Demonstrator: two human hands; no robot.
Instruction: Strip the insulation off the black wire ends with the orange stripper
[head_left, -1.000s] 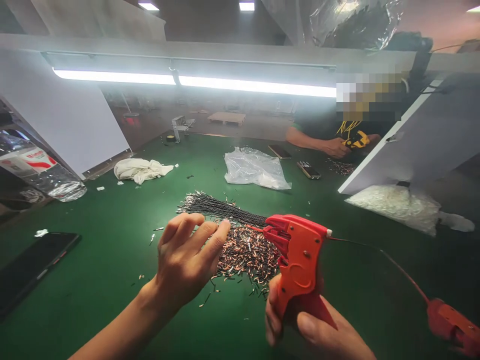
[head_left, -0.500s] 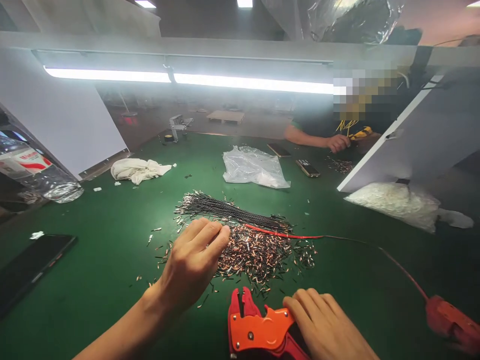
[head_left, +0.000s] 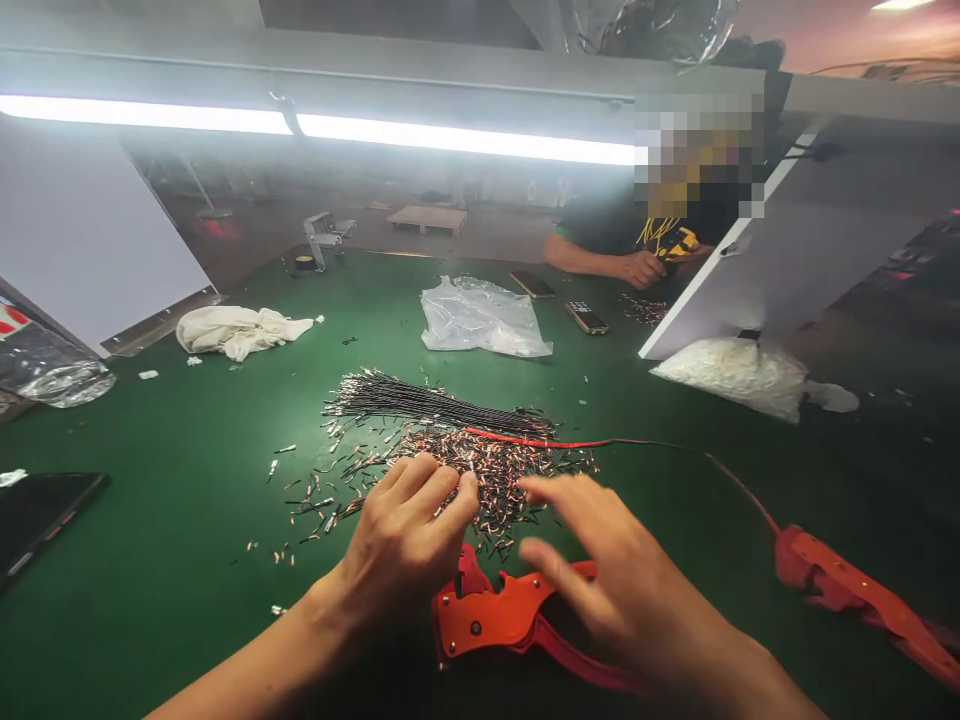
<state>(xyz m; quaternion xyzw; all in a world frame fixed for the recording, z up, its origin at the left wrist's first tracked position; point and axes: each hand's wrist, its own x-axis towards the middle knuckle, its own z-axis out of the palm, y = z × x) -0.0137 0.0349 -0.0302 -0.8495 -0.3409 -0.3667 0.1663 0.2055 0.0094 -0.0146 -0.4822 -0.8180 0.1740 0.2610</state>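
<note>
Head view: we see the left hand (head_left: 416,515) at the near edge of a heap of wire clippings (head_left: 499,495), its fingers curled and its thumb pressed toward the forefinger; we cannot tell whether anything is pinched between them. The right hand (head_left: 622,545) is unclenched and holds nothing, with the thumb and forefinger spread well apart. We locate the orange-red wire stripper (head_left: 495,610) on the near side of the heap, its head beside the left hand and its handle partly hidden by the right; contact with either hand cannot be confirmed. We find the bundle of black wires (head_left: 427,402) directly beyond the heap, on the green tabletop (head_left: 187,480). A red strip (head_left: 536,440) lies between bundle and heap; from it, a thin dark cord (head_left: 675,446) runs right to a second orange-red tool (head_left: 847,575).
</note>
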